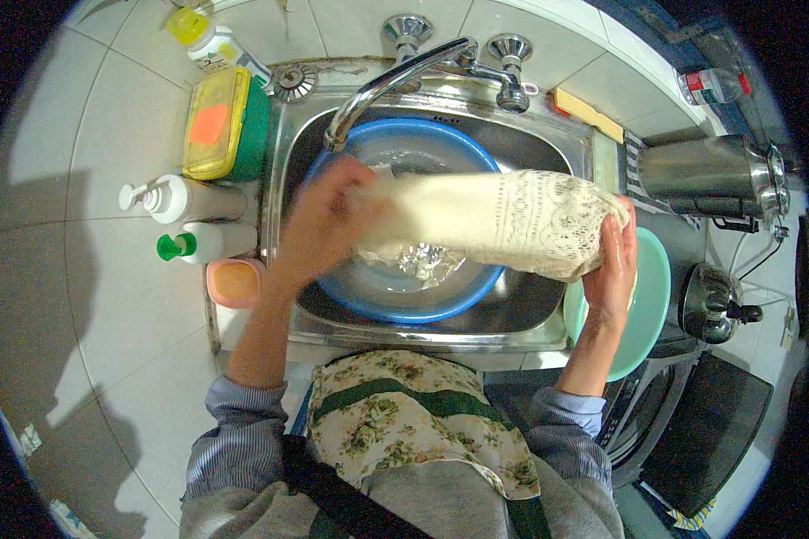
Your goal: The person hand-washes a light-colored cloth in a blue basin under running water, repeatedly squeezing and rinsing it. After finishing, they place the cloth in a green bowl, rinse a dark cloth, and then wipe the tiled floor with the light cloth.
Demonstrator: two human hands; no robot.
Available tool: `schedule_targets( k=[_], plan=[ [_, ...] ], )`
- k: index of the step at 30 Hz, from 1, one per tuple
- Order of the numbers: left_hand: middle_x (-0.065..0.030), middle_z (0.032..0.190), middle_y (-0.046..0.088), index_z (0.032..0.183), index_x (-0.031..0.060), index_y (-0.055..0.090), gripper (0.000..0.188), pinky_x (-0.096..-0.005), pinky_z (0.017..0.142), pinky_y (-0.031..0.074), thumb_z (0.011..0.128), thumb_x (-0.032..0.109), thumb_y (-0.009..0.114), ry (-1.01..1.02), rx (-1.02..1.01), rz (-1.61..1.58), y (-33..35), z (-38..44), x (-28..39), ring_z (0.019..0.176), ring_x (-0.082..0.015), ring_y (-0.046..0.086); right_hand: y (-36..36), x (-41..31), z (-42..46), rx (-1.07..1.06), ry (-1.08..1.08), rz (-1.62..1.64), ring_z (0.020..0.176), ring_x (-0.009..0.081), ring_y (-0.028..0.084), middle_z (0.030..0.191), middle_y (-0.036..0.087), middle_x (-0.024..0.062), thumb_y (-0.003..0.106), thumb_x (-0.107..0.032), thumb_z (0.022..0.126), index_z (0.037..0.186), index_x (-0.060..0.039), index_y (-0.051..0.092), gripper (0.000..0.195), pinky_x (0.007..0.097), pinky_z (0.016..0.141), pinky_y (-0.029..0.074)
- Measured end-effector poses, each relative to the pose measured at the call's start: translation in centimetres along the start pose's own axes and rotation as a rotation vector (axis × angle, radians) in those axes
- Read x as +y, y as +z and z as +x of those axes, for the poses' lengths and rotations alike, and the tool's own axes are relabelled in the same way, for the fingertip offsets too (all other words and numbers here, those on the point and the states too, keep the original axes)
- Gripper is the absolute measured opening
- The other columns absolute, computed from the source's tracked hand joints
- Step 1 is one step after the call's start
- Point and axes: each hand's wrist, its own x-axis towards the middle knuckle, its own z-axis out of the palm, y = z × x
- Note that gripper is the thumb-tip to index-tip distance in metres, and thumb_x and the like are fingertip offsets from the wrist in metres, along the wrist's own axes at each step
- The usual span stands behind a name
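Observation:
A wet cream cloth (472,209) with an openwork, lacy pattern is stretched sideways above a blue-rimmed basin (411,318). My right hand (612,266) grips its bunched right end, the skin shiny with water. At the other end is my left hand (340,209), blurred by motion, holding the cloth; its fingers are hard to make out. Water with foam or bubbles fills part of the basin, and a crumpled pale piece of fabric (435,263) shows in it beneath the cloth. The basin sits inside a stainless steel sink (536,303).
A chrome faucet (404,71) arches over the basin's back left. Left of the sink stand a yellow-and-green container (226,128), pump bottles (175,199) and a pink tub (234,283). To the right are a mint green basin (650,303), a metal pot (698,172) and a kettle (711,303).

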Motion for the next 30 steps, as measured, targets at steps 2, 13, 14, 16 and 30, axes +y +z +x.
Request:
schedule_targets(
  k=[2,13,14,16,30],
  plan=[
    [-0.0105,0.084,0.055,0.091,0.0019,0.057,0.032,-0.0292,0.074,0.043,0.069,0.024,0.066,0.116,-0.177,0.221,1.9,-0.7,-0.8,0.082,-0.0247,0.055,0.7,-0.3,0.2,-0.043,0.020,0.078,0.085,0.0156,0.055,0.094,0.054,0.0075,0.046,-0.009,0.085,0.114,-0.0058,0.037,0.031,0.0282,0.075,0.046],
    [-0.0134,0.095,0.058,0.104,-0.0034,0.053,0.034,-0.0341,0.084,0.045,0.071,0.005,0.053,-0.248,-0.217,-1.073,1.5,-0.5,-8.3,0.098,-0.0216,0.054,0.1,4.2,0.8,-0.387,-0.243,-1.172,0.092,0.0210,0.051,0.105,0.050,0.0109,0.079,-0.015,0.051,0.097,-0.0052,0.059,0.051,0.0318,0.078,0.043],
    [-0.0133,0.097,0.057,0.106,-0.0033,0.050,0.035,-0.0341,0.083,0.046,0.073,0.006,0.053,-0.245,-0.217,-1.165,1.5,-0.2,-7.4,0.097,-0.0218,0.054,-0.5,5.8,0.8,-0.394,-0.110,-1.129,0.093,0.0225,0.051,0.102,0.053,0.0108,0.077,-0.012,0.055,0.082,-0.0033,0.063,0.032,0.0337,0.077,0.044],
    [-0.0132,0.102,0.055,0.111,-0.0032,0.044,0.037,-0.0341,0.082,0.047,0.077,0.009,0.053,-0.234,-0.190,-1.338,1.9,0.4,-5.2,0.095,-0.0224,0.056,-0.8,6.9,0.9,-0.519,-0.066,-0.862,0.092,0.0217,0.050,0.104,0.051,0.0100,0.074,-0.006,0.057,0.081,-0.0019,0.063,0.027,0.0357,0.081,0.041],
    [-0.0087,0.098,0.056,0.107,0.0057,0.047,0.030,-0.0406,0.078,0.045,0.084,0.025,0.043,-0.426,-0.049,-1.735,12.4,-0.8,-17.8,0.090,-0.0241,0.054,11.4,16.9,-1.4,-0.248,-0.065,-0.713,0.076,0.0236,0.057,0.078,0.058,0.0124,0.059,-0.017,0.073,0.084,-0.0055,0.057,0.016,0.0341,0.070,0.045]
  ],
)
